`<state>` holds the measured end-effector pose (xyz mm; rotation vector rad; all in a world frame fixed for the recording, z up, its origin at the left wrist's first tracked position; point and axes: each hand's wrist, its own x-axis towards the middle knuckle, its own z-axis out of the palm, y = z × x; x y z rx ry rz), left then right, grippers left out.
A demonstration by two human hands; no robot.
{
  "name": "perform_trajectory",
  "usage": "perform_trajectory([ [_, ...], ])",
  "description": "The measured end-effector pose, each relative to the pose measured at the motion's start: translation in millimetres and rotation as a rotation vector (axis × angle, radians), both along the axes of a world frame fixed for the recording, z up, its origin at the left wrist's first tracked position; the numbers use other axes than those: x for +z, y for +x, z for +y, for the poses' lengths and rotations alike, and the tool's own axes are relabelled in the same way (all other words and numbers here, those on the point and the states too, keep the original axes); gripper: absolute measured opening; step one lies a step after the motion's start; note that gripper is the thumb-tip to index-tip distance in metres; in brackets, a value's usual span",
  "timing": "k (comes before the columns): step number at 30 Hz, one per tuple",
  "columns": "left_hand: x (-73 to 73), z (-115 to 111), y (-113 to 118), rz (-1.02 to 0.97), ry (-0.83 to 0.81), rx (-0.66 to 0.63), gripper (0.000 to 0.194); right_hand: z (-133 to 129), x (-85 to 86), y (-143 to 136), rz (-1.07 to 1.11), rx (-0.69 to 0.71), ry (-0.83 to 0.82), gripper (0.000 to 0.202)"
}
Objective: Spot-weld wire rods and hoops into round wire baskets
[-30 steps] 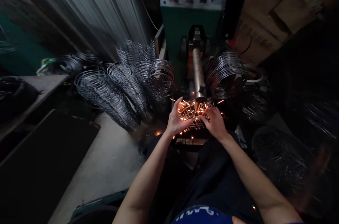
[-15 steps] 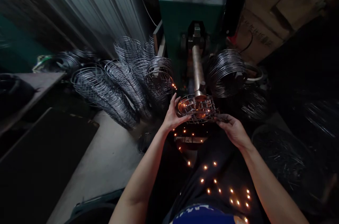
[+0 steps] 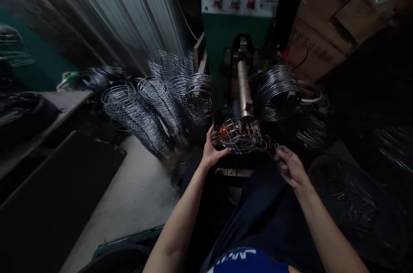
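Observation:
A small wire cage (image 3: 237, 146) sits under the tip of the welder's metal electrode arm (image 3: 244, 88), with an orange glow inside it. My left hand (image 3: 213, 150) grips the cage's left side, thumb along the near rim and fingers around the far edge. Apart from the cage, to its right, my right hand (image 3: 290, 166) is closed in a pinch. Something thin and dark shows at those fingertips, too small and dim to make out.
Behind stands a green machine (image 3: 238, 25) with a red-lit panel. Stacks of wire rings (image 3: 142, 120) lean at the left; a wire coil (image 3: 278, 92) hangs at the right. Beyond it are cardboard boxes (image 3: 319, 44). A dark board (image 3: 61, 195) lies at the lower left.
My right hand has moved away from the cage, right and down, fingers now curled. The flying sparks have gone. My left hand stays on the cage; the whole view has shifted slightly.

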<state>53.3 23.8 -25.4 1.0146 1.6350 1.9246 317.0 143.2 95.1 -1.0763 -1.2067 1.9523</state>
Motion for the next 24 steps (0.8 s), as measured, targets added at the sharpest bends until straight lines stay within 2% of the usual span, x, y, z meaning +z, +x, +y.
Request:
perform_trajectory([
  [3, 16.0, -19, 0, 0.094, 0.011, -0.035, 0.127, -6, 4.6, -4, 0.055, 0.096, -0.06, 0.047],
  [6, 37.0, -32, 5, 0.234, 0.03, -0.152, 0.132, -12, 8.5, -11, 0.124, 0.18, -0.064, 0.038],
  [8, 49.0, -35, 8, 0.338, 0.027, -0.214, 0.133, -16, 11.9, -16, 0.166, 0.274, -0.022, 0.036],
  [11, 61.2, -35, 15, 0.474, -0.017, -0.221, 0.131, -22, 16.7, -25, 0.118, 0.502, 0.114, 0.047],
  [13, 66.9, -33, 19, 0.532, -0.052, -0.195, 0.132, -24, 16.8, -31, -0.021, 0.596, 0.352, 0.04],
  [16, 74.0, -30, 25, 0.584, -0.102, -0.154, 0.134, -26, 9.1, -41, -0.212, 0.561, 0.882, 0.02],
  [18, 77.4, -28, 28, 0.605, -0.114, -0.13, 0.136, -26, -0.1, -45, -0.254, 0.531, 1.196, 0.015],
  [21, 79.3, -25, 30, 0.613, -0.109, -0.103, 0.137, -26, -14.1, -48, -0.31, 0.527, 1.535, 0.024],
  [24, 78.0, -23, 30, 0.603, -0.108, -0.095, 0.136, -27, -23.2, -45, -0.408, 0.529, 1.717, 0.045],
])
